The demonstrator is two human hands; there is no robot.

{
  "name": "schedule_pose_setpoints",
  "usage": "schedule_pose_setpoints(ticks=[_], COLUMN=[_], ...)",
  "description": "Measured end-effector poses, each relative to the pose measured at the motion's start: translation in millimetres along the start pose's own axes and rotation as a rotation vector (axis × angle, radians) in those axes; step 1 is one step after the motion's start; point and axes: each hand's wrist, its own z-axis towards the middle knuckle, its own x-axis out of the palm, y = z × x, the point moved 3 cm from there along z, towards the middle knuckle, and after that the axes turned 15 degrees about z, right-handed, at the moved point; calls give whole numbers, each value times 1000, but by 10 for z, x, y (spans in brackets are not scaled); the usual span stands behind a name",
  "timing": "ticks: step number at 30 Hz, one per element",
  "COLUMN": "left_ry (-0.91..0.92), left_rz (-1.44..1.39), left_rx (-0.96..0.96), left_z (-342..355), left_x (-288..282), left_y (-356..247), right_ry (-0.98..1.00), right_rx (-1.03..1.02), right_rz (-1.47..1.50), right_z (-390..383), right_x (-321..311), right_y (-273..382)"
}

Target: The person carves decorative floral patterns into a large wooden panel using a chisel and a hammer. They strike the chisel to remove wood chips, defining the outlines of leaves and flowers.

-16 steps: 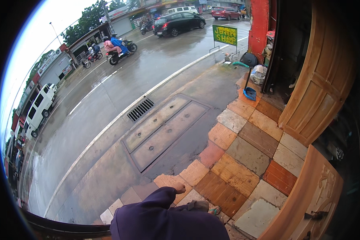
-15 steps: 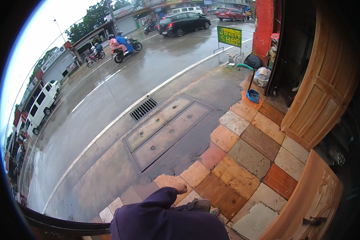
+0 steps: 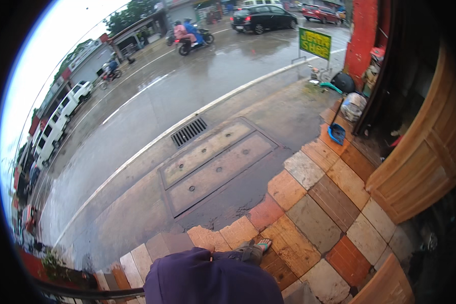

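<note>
My torso in a dark purple shirt (image 3: 207, 278) fills the bottom middle of the head view. Just a sliver of skin, apparently my left hand (image 3: 211, 249), shows at the shirt's upper edge. Its fingers are hidden, and I see nothing held in it. My right hand is out of view. My foot in a teal flip-flop (image 3: 264, 244) stands on the patchwork of tiles (image 3: 304, 223). At the lower right is the top of a wooden panel (image 3: 387, 283), with another wooden door (image 3: 420, 147) leaning beyond it.
A blue dustpan (image 3: 336, 134) lies near a stuffed plastic bag (image 3: 353, 106) by the red post (image 3: 362, 40). Beyond the tiles are a metal-framed cover (image 3: 220, 162), a drain grate (image 3: 189, 131) and the wet road (image 3: 137, 126) with vehicles. A yellow-green sign (image 3: 315, 43) stands at the kerb.
My left hand, earlier stretched out past the sleeve, is now almost hidden. My foot has stepped forward. The view has shifted, and less of the near wooden panel shows. The motorcycle and cars have moved.
</note>
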Motion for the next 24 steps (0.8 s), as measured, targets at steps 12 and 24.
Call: schedule_pose_setpoints(ticks=[12,24], left_ry=[-548,-188], left_rz=[-242,686], left_rx=[611,1292], left_z=[2224,1592], left_x=[-4197,-4061], left_y=[-3362,-6715], right_ry=[-611,-1052], right_rx=[-67,-205], right_rz=[-28,-159], right_z=[157,233], right_x=[-1607,-1527], right_y=[717,658])
